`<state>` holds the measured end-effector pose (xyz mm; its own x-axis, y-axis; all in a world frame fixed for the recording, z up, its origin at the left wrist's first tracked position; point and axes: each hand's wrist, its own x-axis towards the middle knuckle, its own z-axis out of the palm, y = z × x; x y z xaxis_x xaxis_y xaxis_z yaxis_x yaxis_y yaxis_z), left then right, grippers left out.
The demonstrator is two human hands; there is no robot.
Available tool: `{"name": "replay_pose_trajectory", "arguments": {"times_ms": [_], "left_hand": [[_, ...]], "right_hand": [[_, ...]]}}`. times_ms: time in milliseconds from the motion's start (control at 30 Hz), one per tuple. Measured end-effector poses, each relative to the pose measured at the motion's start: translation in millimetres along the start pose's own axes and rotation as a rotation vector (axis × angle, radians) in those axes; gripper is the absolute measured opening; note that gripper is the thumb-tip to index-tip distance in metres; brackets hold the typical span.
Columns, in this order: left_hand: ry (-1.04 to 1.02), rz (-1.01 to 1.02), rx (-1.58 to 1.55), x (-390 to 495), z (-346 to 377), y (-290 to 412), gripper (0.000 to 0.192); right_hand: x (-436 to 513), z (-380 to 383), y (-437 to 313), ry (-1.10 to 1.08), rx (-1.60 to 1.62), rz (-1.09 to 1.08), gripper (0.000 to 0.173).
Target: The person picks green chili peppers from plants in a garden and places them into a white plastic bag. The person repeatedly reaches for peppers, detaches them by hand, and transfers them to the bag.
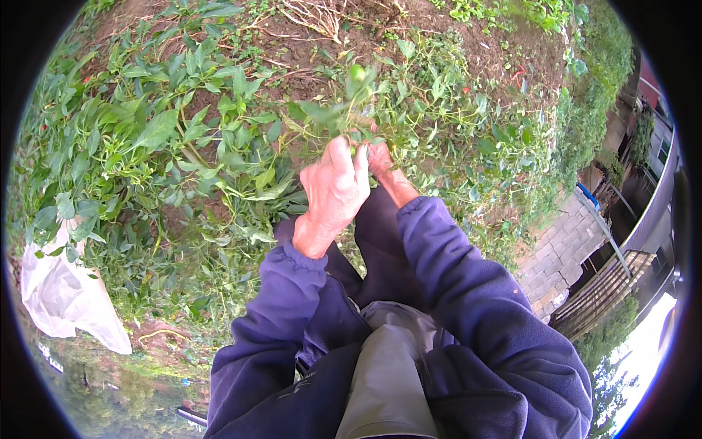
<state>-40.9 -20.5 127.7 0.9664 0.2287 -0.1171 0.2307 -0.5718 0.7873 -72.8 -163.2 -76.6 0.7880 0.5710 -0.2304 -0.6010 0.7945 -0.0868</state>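
My left hand is raised before me, its fingers closed around a green stem of a pepper plant. Just to its right, my right hand is partly hidden behind the leaves and my left hand; its fingers are among the same stems, and its grip is not visible. Above both hands the leafy sprig is blurred, with a round green pepper near its top. Broad-leaved pepper plants spread to the left, and thinner, drooping plants stand to the right.
A white plastic bag lies among the leaves at the far left. Dry stalks rest on brown soil at the top. A paved strip and a slatted wooden rack are at the right. A yellow cord lies at lower left.
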Motion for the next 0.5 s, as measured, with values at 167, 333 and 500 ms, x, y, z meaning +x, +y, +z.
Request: {"name": "replay_pose_trajectory", "arguments": {"times_ms": [167, 333, 500], "left_hand": [[-0.01, 0.08, 0.124, -17, 0, 4, 0.021], [0.031, -0.07, -0.064, -39, 5, 21, 0.022], [-0.082, -0.285, -0.218, -51, -1, 30, 0.01]], "right_hand": [[7, 29, 12, 0.597, 0.328, 0.192, 0.028], [-24, 80, 12, 0.447, -0.727, 0.146, 0.056], [-21, 72, 16, 0.485, -0.166, 0.074, 0.06]]}}
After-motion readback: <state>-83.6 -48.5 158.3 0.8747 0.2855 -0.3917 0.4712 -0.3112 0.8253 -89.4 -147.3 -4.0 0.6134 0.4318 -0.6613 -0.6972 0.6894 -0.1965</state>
